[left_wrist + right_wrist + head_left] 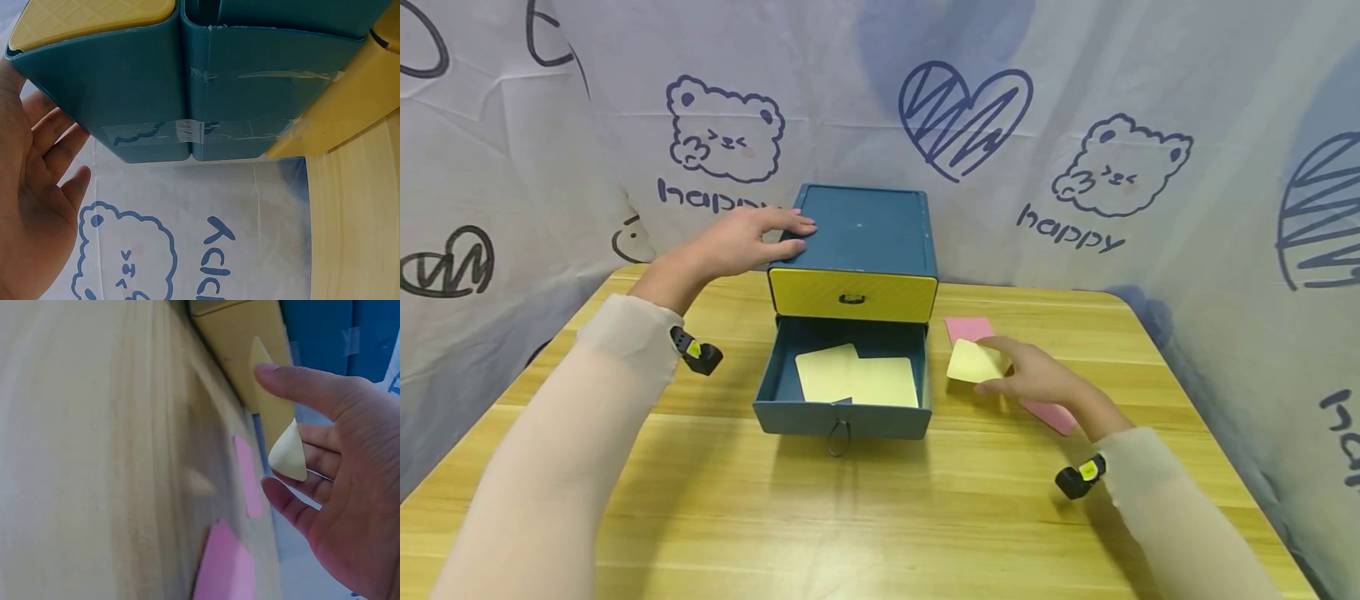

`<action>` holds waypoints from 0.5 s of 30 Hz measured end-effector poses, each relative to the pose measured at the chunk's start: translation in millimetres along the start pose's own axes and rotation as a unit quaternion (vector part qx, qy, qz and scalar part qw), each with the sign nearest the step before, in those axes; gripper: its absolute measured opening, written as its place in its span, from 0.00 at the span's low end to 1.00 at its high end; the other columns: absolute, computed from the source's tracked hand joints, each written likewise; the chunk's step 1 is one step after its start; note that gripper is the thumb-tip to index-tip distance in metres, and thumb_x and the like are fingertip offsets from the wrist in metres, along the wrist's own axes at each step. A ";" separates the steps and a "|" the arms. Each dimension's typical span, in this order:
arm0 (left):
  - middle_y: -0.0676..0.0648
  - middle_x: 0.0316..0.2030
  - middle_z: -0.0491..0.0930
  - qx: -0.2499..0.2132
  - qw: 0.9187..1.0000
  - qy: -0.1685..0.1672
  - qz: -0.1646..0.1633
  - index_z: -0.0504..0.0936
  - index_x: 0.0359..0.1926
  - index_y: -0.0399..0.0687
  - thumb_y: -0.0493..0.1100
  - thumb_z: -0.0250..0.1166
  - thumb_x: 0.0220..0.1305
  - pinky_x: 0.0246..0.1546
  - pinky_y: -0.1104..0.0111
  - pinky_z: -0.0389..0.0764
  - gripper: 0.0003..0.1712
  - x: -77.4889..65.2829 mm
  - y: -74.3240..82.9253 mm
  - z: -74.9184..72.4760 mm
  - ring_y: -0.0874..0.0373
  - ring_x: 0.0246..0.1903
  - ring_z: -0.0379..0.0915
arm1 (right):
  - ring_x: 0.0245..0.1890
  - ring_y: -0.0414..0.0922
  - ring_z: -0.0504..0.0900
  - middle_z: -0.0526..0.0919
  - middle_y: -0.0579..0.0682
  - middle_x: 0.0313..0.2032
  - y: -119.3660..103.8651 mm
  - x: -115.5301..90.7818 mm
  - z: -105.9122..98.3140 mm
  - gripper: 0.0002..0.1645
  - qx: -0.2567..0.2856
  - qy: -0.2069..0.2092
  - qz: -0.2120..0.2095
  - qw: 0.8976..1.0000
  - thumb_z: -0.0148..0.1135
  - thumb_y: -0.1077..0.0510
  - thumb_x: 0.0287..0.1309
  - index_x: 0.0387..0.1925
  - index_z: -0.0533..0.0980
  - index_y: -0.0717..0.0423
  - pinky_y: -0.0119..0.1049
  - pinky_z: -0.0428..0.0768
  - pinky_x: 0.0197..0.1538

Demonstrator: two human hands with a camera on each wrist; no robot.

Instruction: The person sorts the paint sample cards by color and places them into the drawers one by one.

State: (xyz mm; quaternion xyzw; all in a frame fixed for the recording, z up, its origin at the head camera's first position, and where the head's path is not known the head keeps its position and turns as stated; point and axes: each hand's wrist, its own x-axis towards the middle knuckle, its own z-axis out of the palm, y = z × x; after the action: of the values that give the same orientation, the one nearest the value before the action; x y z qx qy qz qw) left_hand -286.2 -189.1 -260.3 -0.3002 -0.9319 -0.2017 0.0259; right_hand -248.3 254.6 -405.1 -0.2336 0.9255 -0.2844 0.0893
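Note:
My left hand (737, 237) rests on the top left edge of a small blue drawer box (868, 233), fingers extended over it. In the left wrist view the left hand (37, 206) lies along the box's side (106, 87). My right hand (1041, 379) pinches a yellow card (970, 363) between thumb and fingers, to the right of the pulled-out lower drawer (887, 423). The right wrist view shows that card (275, 419) curled, above the table. Two yellow cards (887, 379) lie overlapping inside the drawer.
A pink card (967, 327) lies behind the right hand, and another pink piece (1051, 415) lies partly under it. The yellow-fronted upper drawer (812, 293) is closed. A printed curtain (850, 142) hangs behind the wooden table (715, 500).

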 end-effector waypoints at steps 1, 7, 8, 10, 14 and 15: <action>0.43 0.72 0.60 -0.001 1.000 -0.001 0.000 0.73 0.67 0.50 0.54 0.56 0.73 0.69 0.45 0.53 0.27 0.7 -0.6 -0.3 0.43 0.71 0.51 | 0.43 0.50 0.77 0.75 0.54 0.55 -1.7 -1.5 -2.0 0.49 0.006 0.006 -0.001 1.000 0.76 0.45 0.49 0.69 0.64 0.55 0.44 0.79 0.46; 0.43 0.72 0.60 0.002 1.000 -0.004 0.002 0.73 0.67 0.51 0.55 0.56 0.72 0.68 0.46 0.55 0.27 4.3 -4.6 -2.6 0.44 0.71 0.52 | 0.44 0.49 0.75 0.75 0.54 0.53 -17.9 -12.8 -15.4 0.51 0.010 0.031 -0.019 0.999 0.77 0.46 0.47 0.69 0.63 0.57 0.46 0.79 0.46; 0.43 0.72 0.60 0.003 1.000 -0.005 0.003 0.73 0.67 0.51 0.55 0.56 0.72 0.68 0.46 0.55 0.27 4.7 -5.2 -3.1 0.44 0.71 0.52 | 0.44 0.49 0.75 0.75 0.54 0.54 -21.5 -15.0 -17.9 0.52 0.004 0.034 -0.022 0.999 0.76 0.46 0.47 0.70 0.62 0.57 0.47 0.79 0.46; 0.43 0.72 0.60 0.004 1.000 -0.005 0.004 0.73 0.67 0.51 0.55 0.56 0.72 0.68 0.45 0.55 0.27 5.6 -6.4 -4.0 0.44 0.71 0.52 | 0.45 0.49 0.75 0.74 0.54 0.56 -29.1 -19.2 -22.5 0.53 -0.005 0.039 -0.027 0.999 0.76 0.44 0.48 0.71 0.61 0.56 0.48 0.78 0.47; 0.43 0.72 0.60 0.000 1.000 -0.008 0.004 0.73 0.68 0.51 0.55 0.56 0.73 0.68 0.45 0.55 0.27 7.4 -9.0 -5.8 0.43 0.71 0.51 | 0.44 0.47 0.75 0.74 0.51 0.56 -44.6 -26.5 -30.2 0.54 -0.006 0.047 -0.042 0.998 0.76 0.44 0.48 0.72 0.61 0.52 0.45 0.78 0.47; 0.43 0.72 0.60 0.000 1.000 -0.009 0.003 0.73 0.68 0.51 0.55 0.56 0.73 0.68 0.45 0.55 0.27 7.9 -9.9 -6.2 0.43 0.71 0.51 | 0.43 0.47 0.74 0.74 0.50 0.56 -48.6 -28.1 -31.5 0.54 -0.002 0.048 -0.047 0.998 0.76 0.44 0.48 0.72 0.61 0.51 0.44 0.78 0.47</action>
State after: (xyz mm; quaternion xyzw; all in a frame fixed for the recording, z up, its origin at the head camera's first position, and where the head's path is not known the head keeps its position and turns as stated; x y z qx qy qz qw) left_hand -298.7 -194.5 -256.9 -0.3052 -0.9310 -0.1993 0.0185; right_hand -214.5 248.1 -350.6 -0.2631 0.9173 -0.2972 0.0314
